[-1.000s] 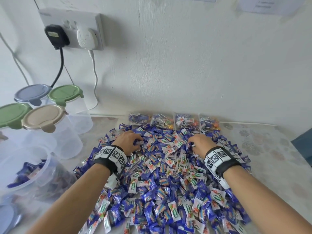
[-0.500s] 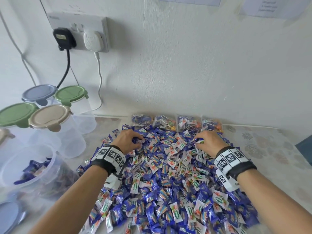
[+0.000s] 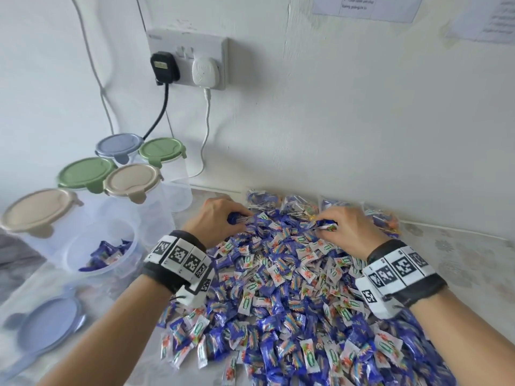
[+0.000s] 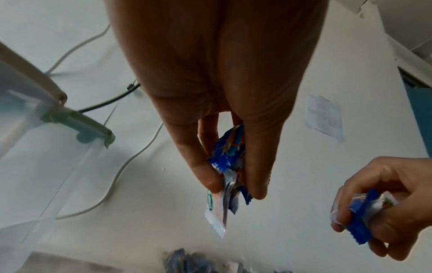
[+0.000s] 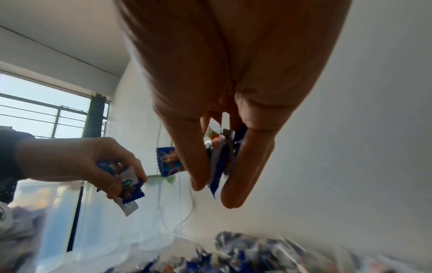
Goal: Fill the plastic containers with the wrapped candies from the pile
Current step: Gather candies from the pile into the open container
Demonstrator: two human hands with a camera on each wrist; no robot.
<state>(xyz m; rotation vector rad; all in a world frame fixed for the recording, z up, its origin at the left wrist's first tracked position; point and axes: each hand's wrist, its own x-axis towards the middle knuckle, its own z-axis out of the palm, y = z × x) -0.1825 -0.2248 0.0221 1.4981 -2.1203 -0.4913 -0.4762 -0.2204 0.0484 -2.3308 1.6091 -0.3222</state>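
Note:
A big pile of blue and white wrapped candies (image 3: 292, 296) covers the table in front of me. My left hand (image 3: 223, 218) is lifted just above the pile's far left side and grips a bunch of candies (image 4: 228, 166). My right hand (image 3: 345, 227) hovers over the far right side, fingers curled round another bunch of candies (image 5: 218, 155). An open clear container (image 3: 97, 246) stands left of the pile with a few candies at its bottom. Each wrist view also shows the other hand holding its candies.
Several lidded clear containers (image 3: 133, 182) stand behind the open one, near the wall. A loose blue lid (image 3: 47, 324) lies at the front left. Sealed bags of candy (image 3: 295, 204) line the wall behind the pile. Cables hang from a wall socket (image 3: 186, 59).
Both hands have closed on candies at the far side of the pile and lifted off it. The head view has shifted, bringing the containers further into the frame.

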